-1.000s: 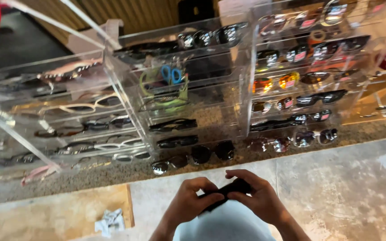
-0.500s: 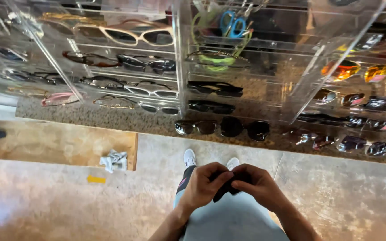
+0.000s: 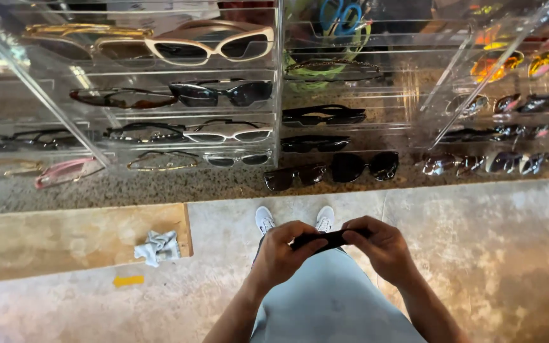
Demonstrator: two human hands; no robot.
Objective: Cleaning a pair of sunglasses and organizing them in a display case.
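Observation:
My left hand (image 3: 281,252) and my right hand (image 3: 381,247) both grip a small black folded item (image 3: 325,239), probably sunglasses, held in front of my waist. The fingers cover most of it. Ahead stand clear acrylic display racks (image 3: 274,95) full of sunglasses. The nearest pairs are black sunglasses (image 3: 332,170) on the stone counter (image 3: 160,187), and white-framed sunglasses (image 3: 214,46) sit on a top shelf at left.
My white shoes (image 3: 293,219) stand on the concrete floor (image 3: 478,254). A crumpled white cloth (image 3: 158,247) lies on a wooden panel (image 3: 65,238) at left, with a yellow tape mark (image 3: 128,280) below it. More coloured sunglasses (image 3: 509,63) fill the right rack.
My view has moved left and nearer the racks, tilting down. Both hands stay together on the black item, now stretched a little wider between them.

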